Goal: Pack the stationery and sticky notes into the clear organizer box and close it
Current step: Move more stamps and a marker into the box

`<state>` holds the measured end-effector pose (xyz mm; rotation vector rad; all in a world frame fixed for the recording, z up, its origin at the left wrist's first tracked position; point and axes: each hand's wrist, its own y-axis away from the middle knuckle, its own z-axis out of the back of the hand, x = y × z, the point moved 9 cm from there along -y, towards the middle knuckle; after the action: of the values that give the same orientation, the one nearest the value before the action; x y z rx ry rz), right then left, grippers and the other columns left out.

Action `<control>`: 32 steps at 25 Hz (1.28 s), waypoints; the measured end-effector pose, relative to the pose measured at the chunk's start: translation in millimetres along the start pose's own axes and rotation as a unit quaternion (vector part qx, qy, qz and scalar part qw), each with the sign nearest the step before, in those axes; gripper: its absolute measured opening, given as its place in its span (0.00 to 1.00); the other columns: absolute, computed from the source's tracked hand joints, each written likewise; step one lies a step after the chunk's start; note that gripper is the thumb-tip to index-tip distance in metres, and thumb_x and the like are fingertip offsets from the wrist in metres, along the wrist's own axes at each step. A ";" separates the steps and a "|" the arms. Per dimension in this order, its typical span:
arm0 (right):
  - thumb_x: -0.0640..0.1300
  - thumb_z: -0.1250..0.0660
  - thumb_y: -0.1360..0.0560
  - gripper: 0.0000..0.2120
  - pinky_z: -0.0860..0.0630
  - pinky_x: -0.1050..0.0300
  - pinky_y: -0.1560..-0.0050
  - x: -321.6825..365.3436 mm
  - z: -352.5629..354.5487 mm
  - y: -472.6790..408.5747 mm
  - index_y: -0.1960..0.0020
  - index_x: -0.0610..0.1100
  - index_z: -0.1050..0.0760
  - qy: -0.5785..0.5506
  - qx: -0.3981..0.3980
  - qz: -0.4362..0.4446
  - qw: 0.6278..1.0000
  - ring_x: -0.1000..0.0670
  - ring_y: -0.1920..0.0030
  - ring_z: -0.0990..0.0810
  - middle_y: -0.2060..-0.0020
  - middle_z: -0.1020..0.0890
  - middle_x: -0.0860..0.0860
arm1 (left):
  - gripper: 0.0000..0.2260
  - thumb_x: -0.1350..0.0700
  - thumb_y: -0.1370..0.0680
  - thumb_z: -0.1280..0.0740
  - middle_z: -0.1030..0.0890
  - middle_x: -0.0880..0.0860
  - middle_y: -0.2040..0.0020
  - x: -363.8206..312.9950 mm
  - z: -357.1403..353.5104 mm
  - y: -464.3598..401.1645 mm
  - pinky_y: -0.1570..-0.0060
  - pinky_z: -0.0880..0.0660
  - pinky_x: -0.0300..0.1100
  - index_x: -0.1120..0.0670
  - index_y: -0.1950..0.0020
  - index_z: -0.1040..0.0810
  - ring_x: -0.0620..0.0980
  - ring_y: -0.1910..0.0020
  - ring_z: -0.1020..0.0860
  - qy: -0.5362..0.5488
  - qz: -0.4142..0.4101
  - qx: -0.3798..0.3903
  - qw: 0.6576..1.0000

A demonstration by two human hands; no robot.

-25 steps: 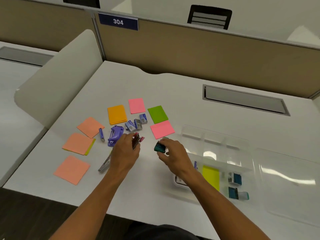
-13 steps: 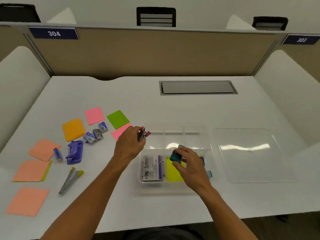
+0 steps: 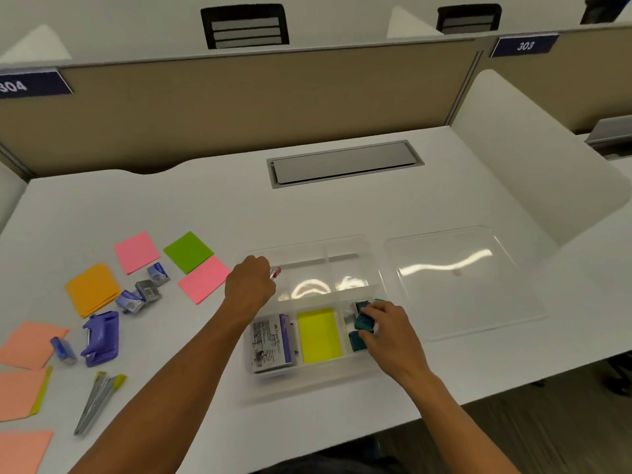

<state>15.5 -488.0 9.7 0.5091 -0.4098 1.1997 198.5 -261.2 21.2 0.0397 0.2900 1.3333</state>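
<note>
Just swung over from the loose pile, right hand (image 3: 386, 328) now pinching a teal clip (image 3: 363, 321) down into the organizer box (image 3: 374, 265), left hand (image 3: 251, 285) gripping pink-tipped bits (image 3: 276, 272) at its rim, so drop-off's basically next.

White desk (image 3: 212, 213), clear organizer box (image 3: 372, 265), lid (image 3: 458, 285) beside it, scattered sticky notes (image 3: 136, 251), purple stapler (image 3: 102, 338)

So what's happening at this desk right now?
A person is packing stationery into a clear organizer box. The right hand sets a teal item into the near right compartment; the left hand holds a small pink-tipped item at the box's left edge. Sticky notes remain outside, and the lid lies beside it.
</note>
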 end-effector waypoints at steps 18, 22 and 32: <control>0.41 0.31 0.24 0.23 0.28 0.61 0.38 -0.1 -16.3 -2.8 0.30 0.45 0.30 -0.055 0.048 -0.008 0.997 0.49 0.38 0.26 0.34 0.31 0.52 | 0.15 0.48 0.19 0.39 0.22 0.59 0.52 8.0 -39.6 -5.4 0.65 0.30 0.46 0.60 0.44 0.28 0.58 0.56 0.22 0.009 0.001 -0.012 1.000; 0.45 0.34 0.22 0.22 0.25 0.53 0.38 1.4 -15.3 -1.4 0.29 0.47 0.32 0.005 0.045 -0.006 0.999 0.48 0.37 0.25 0.33 0.29 0.50 | 0.16 0.47 0.20 0.38 0.23 0.60 0.51 8.1 -33.7 -3.7 0.62 0.28 0.48 0.60 0.44 0.28 0.60 0.55 0.22 0.053 -0.004 -0.026 0.998; 0.52 0.36 0.21 0.19 0.26 0.52 0.36 58.8 -4.7 -12.1 0.31 0.52 0.29 -0.012 0.028 0.092 0.995 0.51 0.35 0.28 0.35 0.26 0.53 | 0.17 0.50 0.20 0.38 0.23 0.58 0.43 7.7 -0.2 35.3 0.48 0.26 0.49 0.60 0.38 0.26 0.58 0.44 0.23 0.126 -0.024 -0.110 0.986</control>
<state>45.6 -443.3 36.5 0.5430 -0.4529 1.3871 166.4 -245.3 26.5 -0.3228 0.3538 1.3160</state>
